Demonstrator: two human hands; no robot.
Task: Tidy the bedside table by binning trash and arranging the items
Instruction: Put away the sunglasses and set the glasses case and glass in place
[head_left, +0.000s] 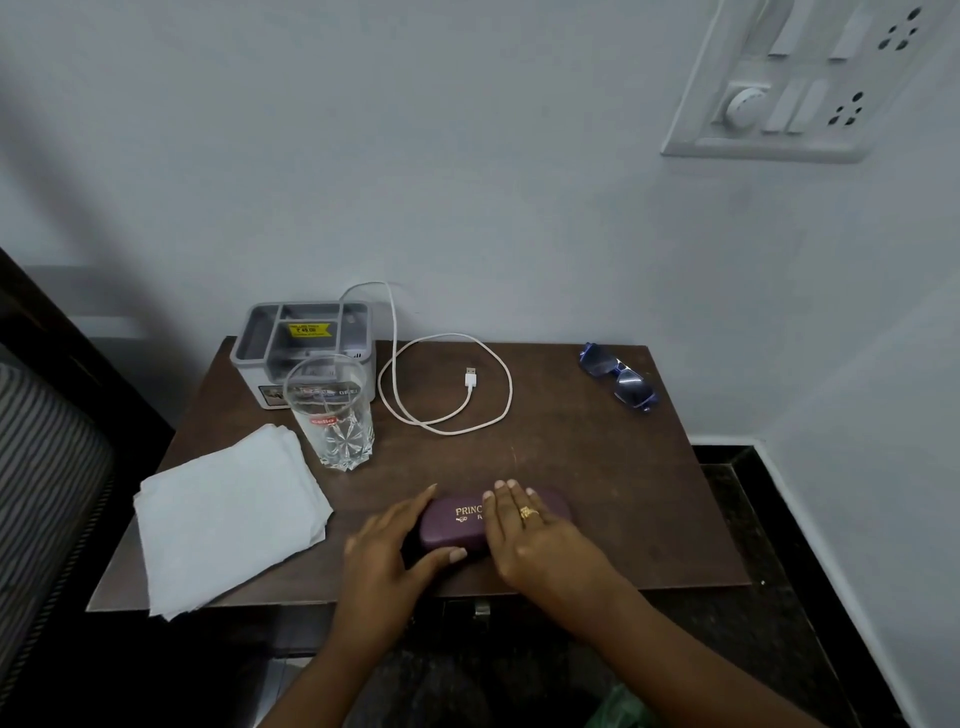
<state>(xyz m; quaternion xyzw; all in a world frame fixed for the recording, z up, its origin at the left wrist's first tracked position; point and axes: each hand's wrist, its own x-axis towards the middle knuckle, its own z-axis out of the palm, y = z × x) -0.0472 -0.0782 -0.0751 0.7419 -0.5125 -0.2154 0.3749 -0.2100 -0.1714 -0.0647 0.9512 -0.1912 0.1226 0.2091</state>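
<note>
A maroon glasses case (457, 525) with gold lettering lies near the front edge of the brown bedside table (597, 467). My left hand (395, 545) grips the case's left end, fingers along the far side and thumb on the near side. My right hand (535, 535), with a gold ring, rests flat over the case's right half with the fingers straight. A white folded tissue (228, 514) lies at the front left. Blue sunglasses (621, 376) sit at the back right. A white USB cable (452, 395) loops across the back middle.
A clear drinking glass (335, 415) stands in front of a grey desk organizer (306, 338) at the back left. A wall switchboard (800, 78) hangs at the upper right. Striped fabric (41, 467) borders the left. Something green (618, 709) shows on the floor below.
</note>
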